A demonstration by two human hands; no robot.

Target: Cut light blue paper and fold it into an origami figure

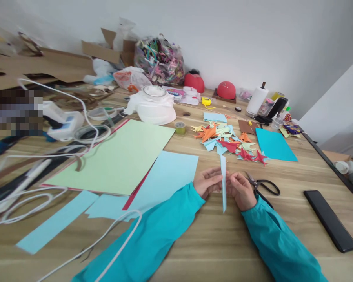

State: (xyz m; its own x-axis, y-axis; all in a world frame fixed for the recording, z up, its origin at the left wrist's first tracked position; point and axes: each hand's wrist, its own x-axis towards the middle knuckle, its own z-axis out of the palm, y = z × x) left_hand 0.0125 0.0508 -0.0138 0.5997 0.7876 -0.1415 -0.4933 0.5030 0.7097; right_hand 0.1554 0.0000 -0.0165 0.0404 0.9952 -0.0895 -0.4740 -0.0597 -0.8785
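Observation:
Upright between my hands is a narrow, light blue piece of folded paper (pixel 224 196), seen nearly edge-on. My left hand (pixel 207 182) grips it from the left, thumb on the near side. My right hand (pixel 243 192) is closed at its right side with the fingertips at the paper; part of these fingers is hidden behind it. Just beyond lies a pile of folded paper cranes (pixel 209 133) in orange, red, blue, green and yellow. Black-handled scissors (pixel 267 187) rest beside my right hand.
Large green sheets (pixel 114 156) and light blue sheets (pixel 173 176) lie left, with a cut blue strip (pixel 59 221). White cables (pixel 90 246) cross the left side and my left sleeve. A black phone-like slab (pixel 329 219) and a turquoise sheet (pixel 275 144) lie right.

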